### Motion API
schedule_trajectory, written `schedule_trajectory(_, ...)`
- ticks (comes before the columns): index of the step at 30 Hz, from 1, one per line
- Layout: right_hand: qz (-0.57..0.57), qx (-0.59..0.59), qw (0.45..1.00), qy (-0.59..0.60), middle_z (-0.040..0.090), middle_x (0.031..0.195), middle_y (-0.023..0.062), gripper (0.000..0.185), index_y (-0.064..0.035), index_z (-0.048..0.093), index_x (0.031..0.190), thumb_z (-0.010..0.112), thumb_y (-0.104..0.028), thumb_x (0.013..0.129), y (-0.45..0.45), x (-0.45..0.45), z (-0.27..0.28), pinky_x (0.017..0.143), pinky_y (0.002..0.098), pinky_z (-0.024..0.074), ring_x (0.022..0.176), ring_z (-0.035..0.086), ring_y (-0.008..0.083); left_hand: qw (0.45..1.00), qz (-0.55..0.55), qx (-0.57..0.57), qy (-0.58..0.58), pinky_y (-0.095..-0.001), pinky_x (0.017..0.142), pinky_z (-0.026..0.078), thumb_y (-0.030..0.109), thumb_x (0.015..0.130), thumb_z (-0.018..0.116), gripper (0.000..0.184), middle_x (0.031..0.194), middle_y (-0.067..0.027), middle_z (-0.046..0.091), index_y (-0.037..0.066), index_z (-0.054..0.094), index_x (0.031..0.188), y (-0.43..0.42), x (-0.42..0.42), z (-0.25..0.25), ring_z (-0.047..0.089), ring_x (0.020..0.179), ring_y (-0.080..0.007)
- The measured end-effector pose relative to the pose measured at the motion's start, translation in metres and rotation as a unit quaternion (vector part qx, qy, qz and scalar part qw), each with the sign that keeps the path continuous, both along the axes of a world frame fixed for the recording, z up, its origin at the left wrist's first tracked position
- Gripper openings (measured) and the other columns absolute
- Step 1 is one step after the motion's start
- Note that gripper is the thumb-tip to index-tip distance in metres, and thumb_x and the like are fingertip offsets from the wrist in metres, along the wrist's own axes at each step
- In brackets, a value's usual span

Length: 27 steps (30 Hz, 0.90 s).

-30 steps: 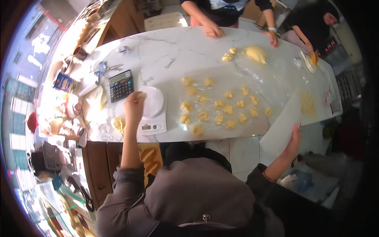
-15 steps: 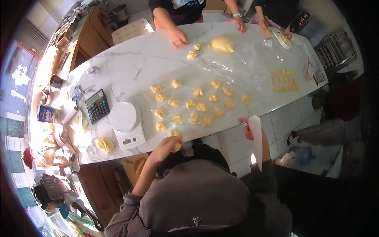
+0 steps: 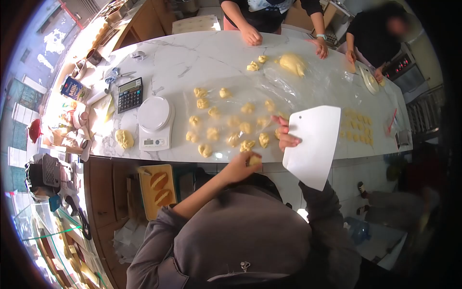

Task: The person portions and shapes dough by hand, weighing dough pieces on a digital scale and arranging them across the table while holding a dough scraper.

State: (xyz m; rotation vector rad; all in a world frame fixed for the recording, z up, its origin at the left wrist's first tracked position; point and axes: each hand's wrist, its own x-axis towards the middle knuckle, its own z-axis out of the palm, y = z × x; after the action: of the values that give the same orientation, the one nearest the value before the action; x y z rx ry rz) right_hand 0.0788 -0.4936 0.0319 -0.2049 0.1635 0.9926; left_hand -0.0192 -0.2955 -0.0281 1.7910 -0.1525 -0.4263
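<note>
My left hand [image 3: 237, 168] is at the table's near edge, its fingers closed around a small piece of yellow dough [image 3: 254, 160], which is partly hidden. In my right hand [image 3: 285, 137] is a white dough scraper [image 3: 316, 144], its broad flat face tilted toward me above the table edge. Beyond my hands, several rough lumps of dough [image 3: 245, 128] lie spaced out on a clear plastic sheet [image 3: 190, 147]. One lump [image 3: 247, 145] sits just past my left fingers. To the left stand a white kitchen scale [image 3: 155, 143] with a bare pan and a larger dough piece [image 3: 124, 138].
A calculator [image 3: 130, 95] and scissors [image 3: 115, 76] lie at the left of the marble table [image 3: 163, 60]. A big dough mass [image 3: 292, 64] rests at the far side, near a co-worker's hand [image 3: 251, 36]. Rows of small dough pieces [image 3: 357, 126] are at right.
My left hand has moved right along the table edge with the dough piece. My right hand has moved in over the table, and the scraper's broad face has turned into view. The view has shifted.
</note>
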Motion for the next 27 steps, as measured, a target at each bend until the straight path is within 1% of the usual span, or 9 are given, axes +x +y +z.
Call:
schedule_trajectory(3, 0.027, -0.024, 0.997, -0.074, 0.055, 0.070, 0.0042, 0.031, 0.0001, 0.036, 0.122, 0.030, -0.017, 0.098, 0.006, 0.022, 0.030, 0.039, 0.0230, 0.0343, 0.040, 0.039, 0.0101, 0.982, 0.149, 0.067, -0.090, -0.0353, 0.075, 0.045, 0.016, 0.078, 0.061, 0.031, 0.091, -0.0187, 0.059, 0.002, 0.059, 0.105, -0.001, 0.044, 0.017, 0.058, 0.080, -0.0271)
schedule_trajectory(5, 0.069, 0.031, 0.991, -0.111, 0.056, 0.075, 0.0057, 0.034, 0.0001, 0.035, 0.124, 0.024, -0.020, 0.099, 0.005, 0.037, 0.026, 0.041, 0.0229, 0.0358, 0.042, 0.042, 0.0110, 0.922, 0.250, 0.164, -0.245, -0.0359, 0.072, 0.046, 0.017, 0.080, 0.059, 0.031, 0.088, -0.0156, 0.060, 0.003, 0.057, 0.107, 0.010, 0.079, -0.015, 0.058, 0.079, -0.0264)
schedule_trajectory(7, 0.078, 0.056, 0.988, -0.120, 0.056, 0.078, 0.0066, 0.036, 0.0000, 0.034, 0.124, 0.020, -0.022, 0.099, 0.006, 0.042, 0.028, 0.042, 0.0228, 0.0365, 0.043, 0.043, 0.0116, 0.694, 0.127, 0.515, -0.487, -0.0390, 0.075, 0.045, 0.018, 0.080, 0.056, 0.030, 0.092, -0.0180, 0.060, 0.002, 0.057, 0.106, 0.045, 0.123, -0.061, 0.058, 0.085, -0.0291)
schedule_trajectory(10, 0.094, 0.106, 0.979, -0.144, 0.058, 0.086, 0.0082, 0.038, 0.0004, 0.033, 0.126, 0.017, -0.022, 0.099, 0.004, 0.050, 0.017, 0.044, 0.0230, 0.0376, 0.045, 0.044, 0.0126, 0.933, 0.162, 0.275, -0.166, -0.0392, 0.078, 0.044, 0.020, 0.080, 0.055, 0.031, 0.095, -0.0163, 0.061, 0.002, 0.057, 0.105, 0.056, 0.135, -0.031, 0.057, 0.090, -0.0287)
schedule_trajectory(19, 0.100, 0.143, 0.971, -0.165, 0.059, 0.088, 0.0079, 0.040, -0.0003, 0.035, 0.127, 0.018, -0.023, 0.099, -0.015, 0.051, 0.000, 0.046, 0.0227, 0.0373, 0.048, 0.045, 0.0124, 0.970, 0.088, 0.119, -0.191, -0.0310, 0.065, 0.048, 0.019, 0.078, 0.061, 0.029, 0.090, -0.0083, 0.061, 0.005, 0.061, 0.104, 0.087, 0.137, -0.028, 0.060, 0.074, -0.0200)
schedule_trajectory(22, 0.079, 0.103, 0.979, -0.160, 0.058, 0.082, 0.0067, 0.038, 0.0000, 0.037, 0.125, 0.022, -0.023, 0.099, -0.018, 0.045, -0.005, 0.044, 0.0226, 0.0361, 0.046, 0.044, 0.0118, 0.892, 0.099, 0.324, -0.299, -0.0315, 0.066, 0.049, 0.013, 0.078, 0.061, 0.027, 0.088, -0.0086, 0.060, 0.004, 0.061, 0.103, 0.082, 0.142, -0.037, 0.060, 0.074, -0.0194)
schedule_trajectory(24, 0.063, 0.037, 0.985, -0.153, 0.057, 0.076, 0.0051, 0.034, 0.0000, 0.039, 0.122, 0.025, -0.020, 0.098, -0.019, 0.039, -0.006, 0.042, 0.0227, 0.0345, 0.043, 0.041, 0.0112, 0.970, 0.143, -0.020, -0.194, -0.0300, 0.071, 0.048, 0.015, 0.076, 0.063, 0.026, 0.094, -0.0115, 0.061, 0.003, 0.061, 0.099, 0.082, 0.133, -0.041, 0.058, 0.083, -0.0188)
schedule_trajectory(26, 0.049, -0.062, 0.986, -0.144, 0.054, 0.069, 0.0029, 0.030, -0.0004, 0.043, 0.117, 0.027, -0.017, 0.098, -0.020, 0.029, -0.007, 0.039, 0.0231, 0.0324, 0.038, 0.038, 0.0106, 0.964, 0.144, 0.001, -0.224, -0.0300, 0.076, 0.047, 0.017, 0.076, 0.063, 0.028, 0.101, -0.0138, 0.060, 0.002, 0.061, 0.099, 0.082, 0.128, -0.041, 0.057, 0.090, -0.0195)
schedule_trajectory(27, 0.022, -0.081, 0.986, -0.147, 0.055, 0.068, 0.0029, 0.028, 0.0005, 0.045, 0.114, 0.033, -0.017, 0.096, -0.018, 0.022, -0.010, 0.038, 0.0227, 0.0309, 0.038, 0.037, 0.0099, 0.924, 0.124, 0.197, -0.302, -0.0308, 0.078, 0.047, 0.018, 0.077, 0.062, 0.030, 0.105, -0.0147, 0.059, 0.001, 0.060, 0.102, 0.079, 0.123, -0.027, 0.057, 0.092, -0.0205)
